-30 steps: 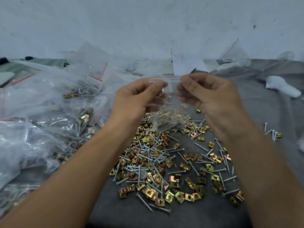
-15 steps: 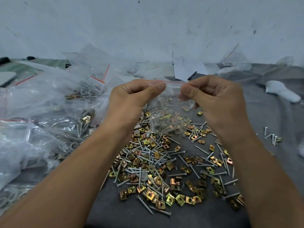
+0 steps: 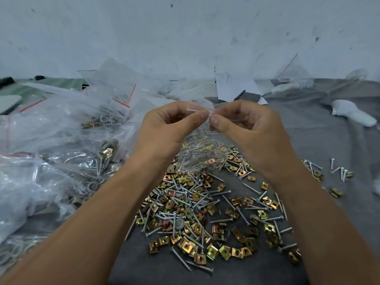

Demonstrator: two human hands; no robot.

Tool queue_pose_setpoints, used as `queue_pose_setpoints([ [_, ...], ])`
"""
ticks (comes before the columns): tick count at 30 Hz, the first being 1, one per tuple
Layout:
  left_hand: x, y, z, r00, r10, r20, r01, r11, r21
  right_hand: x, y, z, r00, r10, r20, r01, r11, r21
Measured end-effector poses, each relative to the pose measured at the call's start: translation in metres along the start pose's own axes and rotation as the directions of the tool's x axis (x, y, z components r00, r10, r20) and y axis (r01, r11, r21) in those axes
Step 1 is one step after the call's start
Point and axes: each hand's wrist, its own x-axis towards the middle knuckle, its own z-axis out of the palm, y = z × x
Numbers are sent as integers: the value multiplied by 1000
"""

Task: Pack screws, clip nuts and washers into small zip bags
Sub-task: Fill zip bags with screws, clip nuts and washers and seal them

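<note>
Two hands held one small zip bag up above the grey cloth. I had my left hand and right hand close together, each pinching the bag's red-lined top edge between thumb and fingers. Screws and clip nuts sat in its hanging bottom. Directly under it lay the loose pile of screws and brass-coloured clip nuts, with one grey washer among them. Filled bags were heaped to my left, and a few stray screws lay well apart on the right.
</note>
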Motion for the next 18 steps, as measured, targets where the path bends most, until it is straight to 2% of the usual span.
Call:
queue_pose_setpoints([
  [8,0,1,1,999,-16,38,14,997,73,-2,-3,-1,997,10,-81,-15,998,-62],
  [13,0,4,-5,996,-47,-79,52,997,60,-2,-1,-5,979,90,-183,-81,995,53],
  [18,0,5,-9,995,-76,-58,77,997,26,0,0,-12,979,110,-170,-92,989,113],
])
